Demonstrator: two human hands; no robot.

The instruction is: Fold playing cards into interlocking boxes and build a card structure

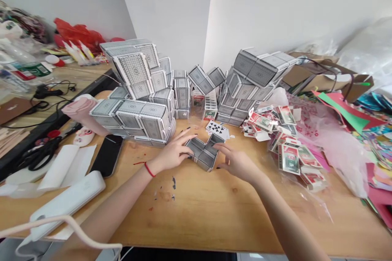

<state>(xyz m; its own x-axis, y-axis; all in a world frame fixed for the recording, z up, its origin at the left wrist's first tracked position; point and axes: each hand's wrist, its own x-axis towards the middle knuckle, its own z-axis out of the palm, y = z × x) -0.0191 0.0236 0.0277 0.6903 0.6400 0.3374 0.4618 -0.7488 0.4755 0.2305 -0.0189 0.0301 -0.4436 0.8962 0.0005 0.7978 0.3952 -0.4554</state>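
Observation:
A small grey-patterned open structure of folded playing cards rests on the table between my hands. From its left side, my left hand touches it with the thumb, fingers stretched along the edge. At the right, my right hand has its thumb and fingers curved against the piece. Loose playing cards, one with club pips face up, lie just behind it. Larger block stacks of the same card backs stand beyond, one at left and one at right.
Red-and-white card boxes lie heaped at right beside crumpled plastic. A black phone, a white power strip and black scissors lie at left. A white cable crosses the near left corner.

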